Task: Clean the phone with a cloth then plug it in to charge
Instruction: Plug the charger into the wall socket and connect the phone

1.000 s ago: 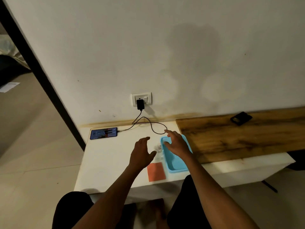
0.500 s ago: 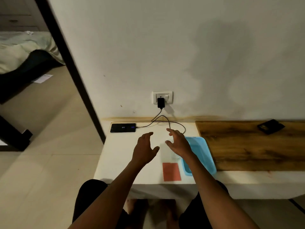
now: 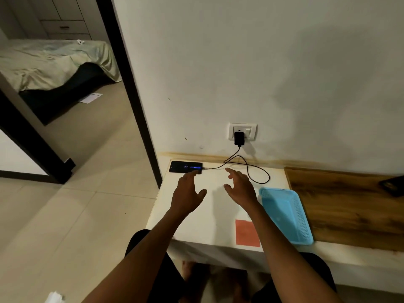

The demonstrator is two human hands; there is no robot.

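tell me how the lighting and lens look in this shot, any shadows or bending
Head view: dim, warm light; a broad soft shadow spreads on the wall; the door frame leans from wide-angle distortion; the phone screen glows faintly, its detail too small to read; both hands cast faint shadows on the white table.

phone (image 3: 185, 167): on table (image 3: 196, 224), at 11 o'clock
basket (image 3: 286, 215): at 3 o'clock
cloth (image 3: 247, 232): just left of basket
charger (image 3: 239, 138): in wall socket (image 3: 242, 131), at 12 o'clock

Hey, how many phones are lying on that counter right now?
2. One phone lies at the white counter's far left corner, screen lit, cable attached. A second dark phone, likely face down, lies on the wooden board at the right edge, partly cut off.
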